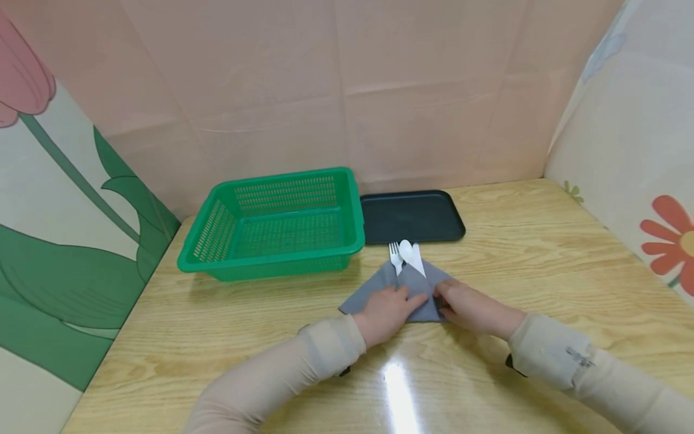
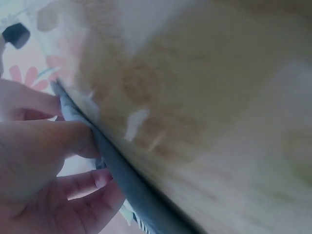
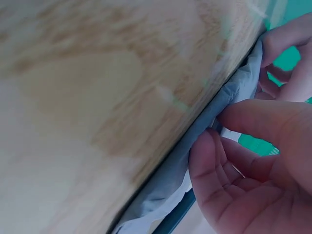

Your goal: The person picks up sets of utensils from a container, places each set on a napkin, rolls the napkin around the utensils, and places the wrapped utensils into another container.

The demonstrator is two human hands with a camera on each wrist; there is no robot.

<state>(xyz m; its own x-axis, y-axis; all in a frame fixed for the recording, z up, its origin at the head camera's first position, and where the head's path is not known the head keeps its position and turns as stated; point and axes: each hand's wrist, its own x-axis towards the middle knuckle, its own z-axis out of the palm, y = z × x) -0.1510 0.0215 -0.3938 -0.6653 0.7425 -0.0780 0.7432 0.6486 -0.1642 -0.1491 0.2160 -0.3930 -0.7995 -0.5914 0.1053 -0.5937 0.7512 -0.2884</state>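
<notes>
A grey cloth napkin (image 1: 364, 294) lies folded on the table. White cutlery pokes out of its far side: a fork (image 1: 396, 258), a spoon (image 1: 406, 249) and what looks like a knife (image 1: 417, 248), with their lower ends covered by cloth. My left hand (image 1: 384, 312) rests on the napkin's left and middle part, its fingers and thumb extended. At the right side, my right hand (image 1: 472, 306) pinches the napkin's edge between thumb and fingers. The right wrist view shows that thumb and fingertips at the fabric's edge (image 3: 180, 156).
An unfilled green plastic basket (image 1: 287, 268) stands to the back left. Beside it, a black tray (image 1: 412, 216) lies behind the cutlery, near the pink-covered back wall (image 1: 434, 120). The wood-grain table (image 1: 542, 241) extends to both sides, bounded by patterned side panels.
</notes>
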